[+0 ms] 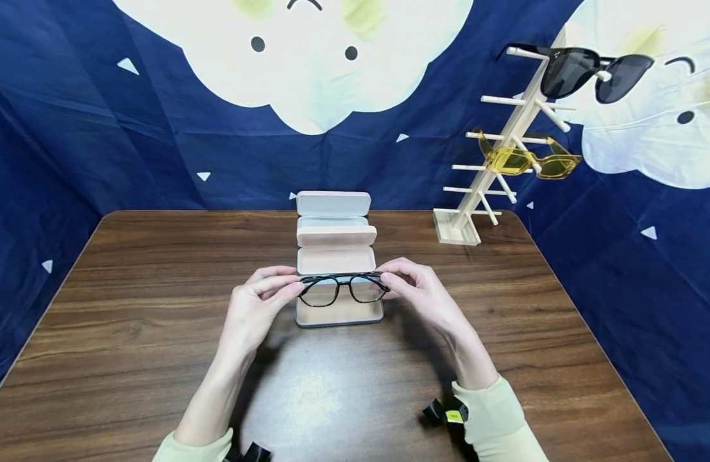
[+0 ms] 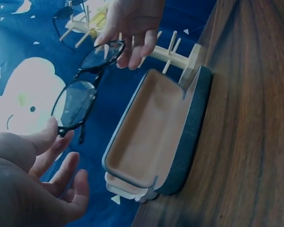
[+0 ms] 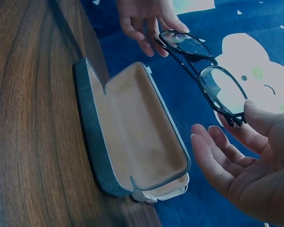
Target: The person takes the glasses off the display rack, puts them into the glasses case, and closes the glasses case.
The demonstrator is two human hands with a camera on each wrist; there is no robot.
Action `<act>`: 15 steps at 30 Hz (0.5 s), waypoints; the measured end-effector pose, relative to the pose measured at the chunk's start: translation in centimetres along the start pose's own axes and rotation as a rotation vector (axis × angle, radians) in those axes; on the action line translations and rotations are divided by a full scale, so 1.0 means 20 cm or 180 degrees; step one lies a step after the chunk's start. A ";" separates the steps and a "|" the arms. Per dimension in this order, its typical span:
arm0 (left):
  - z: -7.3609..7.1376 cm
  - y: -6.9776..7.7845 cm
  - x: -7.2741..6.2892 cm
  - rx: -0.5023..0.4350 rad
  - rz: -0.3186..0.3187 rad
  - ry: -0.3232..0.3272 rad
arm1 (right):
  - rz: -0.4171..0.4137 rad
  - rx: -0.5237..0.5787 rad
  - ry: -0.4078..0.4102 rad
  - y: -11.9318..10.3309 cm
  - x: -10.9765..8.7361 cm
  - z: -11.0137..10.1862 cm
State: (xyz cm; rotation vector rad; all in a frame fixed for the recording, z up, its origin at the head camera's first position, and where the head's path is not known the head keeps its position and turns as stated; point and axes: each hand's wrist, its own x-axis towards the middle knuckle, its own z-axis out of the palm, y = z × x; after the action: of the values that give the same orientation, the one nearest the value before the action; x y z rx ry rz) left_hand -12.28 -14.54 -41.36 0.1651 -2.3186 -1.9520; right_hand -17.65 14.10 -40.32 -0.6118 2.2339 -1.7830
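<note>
A pair of black-framed eyeglasses (image 1: 343, 289) with clear lenses is held up between both hands, its temples folded behind the lenses. My left hand (image 1: 261, 301) pinches one end of the frame between thumb and fingers; my right hand (image 1: 421, 292) pinches the other end the same way. Below the eyeglasses an open glasses case (image 3: 87, 137), dark teal outside and peach inside, lies on the table. The eyeglasses are apart from it in both wrist views. Part of the case's inside is hidden behind the lenses in the head view.
Behind the teal case stands another open case (image 1: 337, 236), pale pink with a light blue lining. At the back right, a wooden display rack (image 1: 487, 173) carries black sunglasses (image 1: 597, 70) and yellow sunglasses (image 1: 530, 160). A blue curtain (image 1: 158, 160) hangs behind the brown table (image 1: 158, 359).
</note>
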 end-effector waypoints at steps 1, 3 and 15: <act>-0.01 0.00 0.00 0.0070 -0.0014 -0.0055 | 0.0017 -0.0045 0.0008 0.00 0.00 0.00; -0.02 0.01 -0.01 0.0195 -0.0022 -0.0159 | 0.0038 -0.0145 0.0023 0.00 -0.01 0.00; -0.04 0.02 0.00 0.0761 0.0064 -0.0210 | 0.0133 -0.0705 0.0377 0.01 -0.01 0.01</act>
State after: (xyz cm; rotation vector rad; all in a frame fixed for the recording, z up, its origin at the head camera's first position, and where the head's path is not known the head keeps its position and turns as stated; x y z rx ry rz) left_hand -12.07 -15.24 -40.86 0.0968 -2.5806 -1.6905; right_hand -17.46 14.00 -40.58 -0.5072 2.5269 -1.6037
